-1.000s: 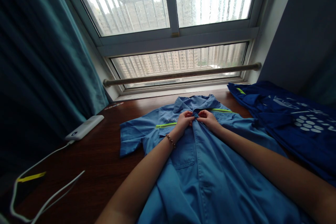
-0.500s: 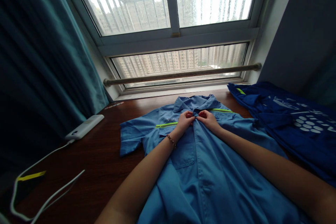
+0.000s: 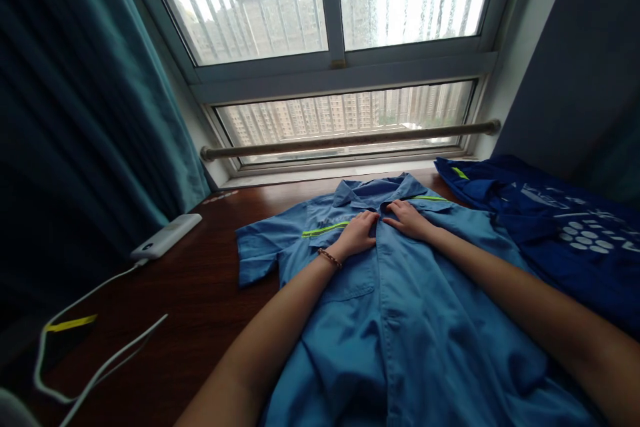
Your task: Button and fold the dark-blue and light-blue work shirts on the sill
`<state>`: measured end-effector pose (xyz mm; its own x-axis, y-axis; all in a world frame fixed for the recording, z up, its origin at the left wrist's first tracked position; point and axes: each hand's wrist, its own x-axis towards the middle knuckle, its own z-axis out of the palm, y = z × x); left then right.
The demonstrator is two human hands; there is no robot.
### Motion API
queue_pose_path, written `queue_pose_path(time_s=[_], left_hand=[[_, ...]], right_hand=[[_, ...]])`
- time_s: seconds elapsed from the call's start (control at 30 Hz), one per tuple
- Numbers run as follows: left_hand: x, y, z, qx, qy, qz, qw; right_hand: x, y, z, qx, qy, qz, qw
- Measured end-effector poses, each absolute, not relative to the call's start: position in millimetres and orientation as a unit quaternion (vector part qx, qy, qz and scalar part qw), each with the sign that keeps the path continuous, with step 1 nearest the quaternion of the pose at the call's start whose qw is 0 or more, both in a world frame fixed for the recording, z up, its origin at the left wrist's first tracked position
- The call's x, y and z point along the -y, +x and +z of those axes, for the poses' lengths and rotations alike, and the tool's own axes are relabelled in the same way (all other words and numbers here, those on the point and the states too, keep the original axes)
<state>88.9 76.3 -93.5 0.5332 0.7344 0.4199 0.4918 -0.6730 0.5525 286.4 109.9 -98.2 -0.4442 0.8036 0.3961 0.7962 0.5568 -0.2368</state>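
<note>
A light blue short-sleeved work shirt [image 3: 345, 347] lies front up, its collar [image 3: 350, 192] towards the window. A yellow-green stripe [image 3: 325, 229] crosses its chest. My left hand [image 3: 357, 233], with a beaded bracelet [image 3: 330, 257] at the wrist, rests on the cloth left of the front placket, fingers stretched out and thumb apart. Just below the collar, my right hand [image 3: 407, 219] touches the right side of the front opening, its fingers and thumb apart. A small gap separates the two hands. The shirt's top button cannot be made out.
Dark blue folded clothing with white print [image 3: 545, 213] lies at the right. On the wooden surface [image 3: 210, 307], left, are a white power bank [image 3: 167, 237], its white cable [image 3: 95, 297] and a yellow strip [image 3: 73, 324]. A rail [image 3: 350, 141] crosses the window; a curtain [image 3: 150, 127] hangs left.
Both hands were pinching the placket together below the collar. Now the fingers have loosened and spread, and the hands have moved slightly apart on the shirt. The view has shifted a little.
</note>
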Motion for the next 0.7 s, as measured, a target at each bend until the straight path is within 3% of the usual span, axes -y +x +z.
queue_pose_path(time_s=[0.17,0.3,0.43,0.7], left_hand=[[-91,75,-93,-0.379,0.881,0.261,0.108],[-112,55,-83,-0.376,0.910,0.173,0.034],[-113,54,-78,-0.424,0.899,0.105,-0.019],[-70,65,-102,-0.477,0.836,0.264,0.062]], right_hand=[[-65,244,-72,0.818,-0.486,0.019,0.306],[-22,204,-65,0.825,-0.508,0.110,0.220],[-12,194,-68,0.778,-0.601,0.091,0.156],[-10,198,-76,0.728,-0.659,0.038,0.184]])
